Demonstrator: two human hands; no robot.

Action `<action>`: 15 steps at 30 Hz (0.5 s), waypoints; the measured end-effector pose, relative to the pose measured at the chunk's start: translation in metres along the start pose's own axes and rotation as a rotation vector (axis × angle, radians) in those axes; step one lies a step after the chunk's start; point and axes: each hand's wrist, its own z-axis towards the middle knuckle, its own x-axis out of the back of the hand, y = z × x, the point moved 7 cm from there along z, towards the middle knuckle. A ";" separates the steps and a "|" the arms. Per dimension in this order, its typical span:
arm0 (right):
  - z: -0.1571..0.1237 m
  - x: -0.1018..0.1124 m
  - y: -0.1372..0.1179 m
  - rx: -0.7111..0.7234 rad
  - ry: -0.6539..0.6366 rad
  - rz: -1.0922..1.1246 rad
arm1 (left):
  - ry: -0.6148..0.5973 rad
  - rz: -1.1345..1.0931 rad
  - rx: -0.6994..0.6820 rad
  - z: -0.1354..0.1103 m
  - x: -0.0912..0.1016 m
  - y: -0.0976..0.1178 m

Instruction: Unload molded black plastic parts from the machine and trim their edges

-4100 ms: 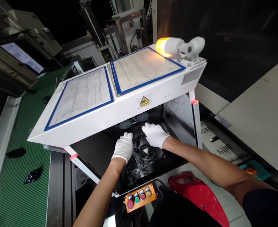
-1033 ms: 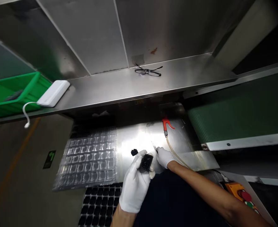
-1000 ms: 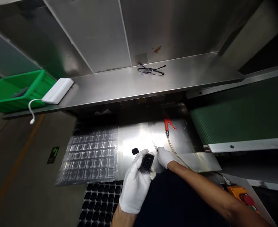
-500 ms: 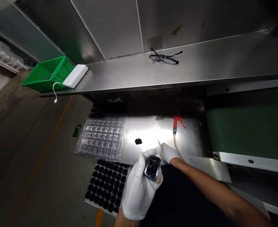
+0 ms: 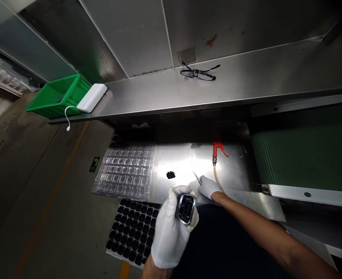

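Note:
My left hand [image 5: 169,228], in a white glove, is closed around a small black housing with a shiny rim [image 5: 186,209]. Its open side faces me, and black structure shows inside. My right hand [image 5: 208,187], also gloved, rests low over the metal worktop [image 5: 185,155] with its fingers closed on a thin pointed tool that looks like tweezers [image 5: 197,177]. Left of that tip, a small black part with bumps on top [image 5: 171,174] lies on the worktop, apart from both hands.
Clear plastic trays [image 5: 124,170] lie left on the worktop, above a tray of black parts [image 5: 131,232]. A red air gun [image 5: 217,149] with a hose sits at the right, near a green conveyor belt [image 5: 304,151]. The shelf holds glasses [image 5: 198,73], a white device [image 5: 92,97] and a green bin [image 5: 57,95].
The housing in my left hand has turned slightly and sits a little lower. My right hand has barely shifted, still holding the tool. The whole view has moved slightly.

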 end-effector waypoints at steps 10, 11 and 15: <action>0.011 -0.011 0.012 -0.013 0.013 0.069 | 0.050 0.474 -0.005 0.025 0.039 -0.005; 0.011 -0.012 0.013 -0.014 0.014 0.075 | 0.086 0.683 -0.010 0.037 0.050 -0.014; 0.006 -0.014 0.016 -0.024 0.011 0.084 | 0.140 1.340 0.000 0.103 0.090 -0.068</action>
